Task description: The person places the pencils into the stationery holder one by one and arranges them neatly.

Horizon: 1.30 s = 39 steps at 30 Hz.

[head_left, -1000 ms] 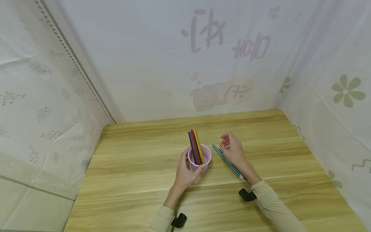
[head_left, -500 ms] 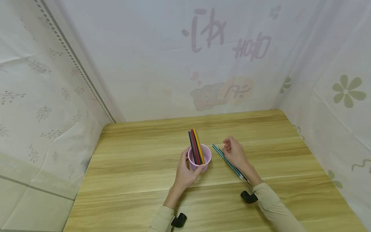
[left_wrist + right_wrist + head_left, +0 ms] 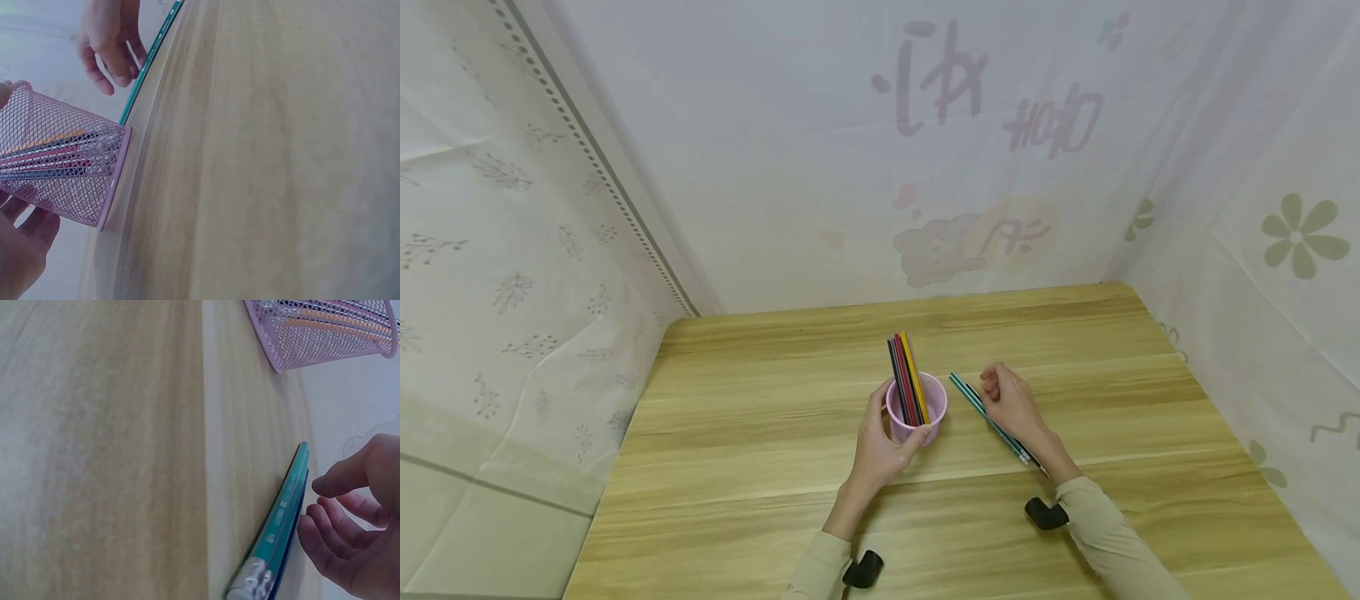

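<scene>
A pink mesh pencil cup stands on the wooden table, and my left hand grips it round the side. Leaning inside it are several pencils, yellow, red and dark. To the cup's right lie green pencils with white eraser ends and a darker pencil beside them, partly covered by my right hand. That hand hovers by their far ends, fingers loosely bent and holding nothing. In the right wrist view, its fingertips are close beside the green pencils, with thumb and fingers apart.
The wood-grain table is bordered by a printed cloth at the back and more cloth on both sides. Black angled pieces sit at both wrists, below the sleeves.
My right hand has drifted slightly to the right and toward me, showing more of the dark pencil. The left hand and the cup have stayed in place.
</scene>
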Available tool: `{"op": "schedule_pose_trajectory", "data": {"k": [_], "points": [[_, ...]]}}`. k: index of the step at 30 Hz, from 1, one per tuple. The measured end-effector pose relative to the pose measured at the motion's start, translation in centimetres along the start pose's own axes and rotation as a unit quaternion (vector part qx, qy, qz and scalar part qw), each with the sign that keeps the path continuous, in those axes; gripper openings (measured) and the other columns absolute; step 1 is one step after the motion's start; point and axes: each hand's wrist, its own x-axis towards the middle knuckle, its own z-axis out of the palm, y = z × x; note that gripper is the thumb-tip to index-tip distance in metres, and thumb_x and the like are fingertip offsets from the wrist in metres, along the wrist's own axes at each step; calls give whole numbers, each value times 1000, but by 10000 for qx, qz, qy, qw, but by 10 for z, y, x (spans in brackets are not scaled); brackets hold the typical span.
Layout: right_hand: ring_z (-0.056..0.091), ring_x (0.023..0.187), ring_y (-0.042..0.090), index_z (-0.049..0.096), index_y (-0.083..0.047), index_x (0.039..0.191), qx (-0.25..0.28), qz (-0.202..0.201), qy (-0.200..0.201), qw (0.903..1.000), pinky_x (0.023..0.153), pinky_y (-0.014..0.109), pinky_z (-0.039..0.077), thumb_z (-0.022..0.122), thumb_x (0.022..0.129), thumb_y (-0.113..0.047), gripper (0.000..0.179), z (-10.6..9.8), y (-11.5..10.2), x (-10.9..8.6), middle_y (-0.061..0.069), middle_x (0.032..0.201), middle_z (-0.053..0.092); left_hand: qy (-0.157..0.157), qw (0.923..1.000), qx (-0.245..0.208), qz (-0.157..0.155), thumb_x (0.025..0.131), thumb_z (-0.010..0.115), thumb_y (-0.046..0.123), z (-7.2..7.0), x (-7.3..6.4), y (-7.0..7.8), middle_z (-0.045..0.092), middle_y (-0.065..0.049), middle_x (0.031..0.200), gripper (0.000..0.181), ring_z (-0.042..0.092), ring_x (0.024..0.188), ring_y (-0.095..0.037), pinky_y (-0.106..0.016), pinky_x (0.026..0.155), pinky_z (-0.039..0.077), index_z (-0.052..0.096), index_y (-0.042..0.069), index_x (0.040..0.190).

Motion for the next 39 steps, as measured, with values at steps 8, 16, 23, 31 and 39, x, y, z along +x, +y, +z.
{"op": "schedule_pose_trajectory", "data": {"k": [8,16,23,31,39], "points": [[61,76,19,61,5,106,-14,108,-124,9999,66,25,53,66,83,9,24,-1,2,0,14,88,65,-47,10000,54,11,81,83,26,0,0,1,51,-8,146,86,56,129,-26,-48,108,50,36,15,153],[58,77,20,61,5,107,-435,204,-322,9983,67,31,51,63,82,9,25,-1,2,3,12,87,63,-39,10000,53,-35,80,83,24,0,0,2,52,-8,146,87,56,128,-25,-47,107,50,37,15,153],[59,80,24,60,5,108,-519,423,-444,9968,69,36,53,61,84,9,24,-2,2,6,15,91,64,6,10000,91,11,78,84,22,0,-1,2,53,-8,145,87,57,127,-26,-46,107,51,38,14,152],[60,79,24,62,6,107,-625,334,-520,9961,69,36,53,61,84,6,23,-10,-1,11,15,89,65,-2,10000,60,-16,78,83,24,0,-1,3,53,-8,146,88,57,127,-26,-46,107,51,38,14,153],[59,78,25,61,7,110,-571,-66,-198,9981,67,36,50,61,86,7,24,-26,-15,18,14,87,61,-54,10000,62,-26,80,83,25,0,-1,1,51,-7,146,88,56,129,-25,-46,108,50,36,16,153]]}}
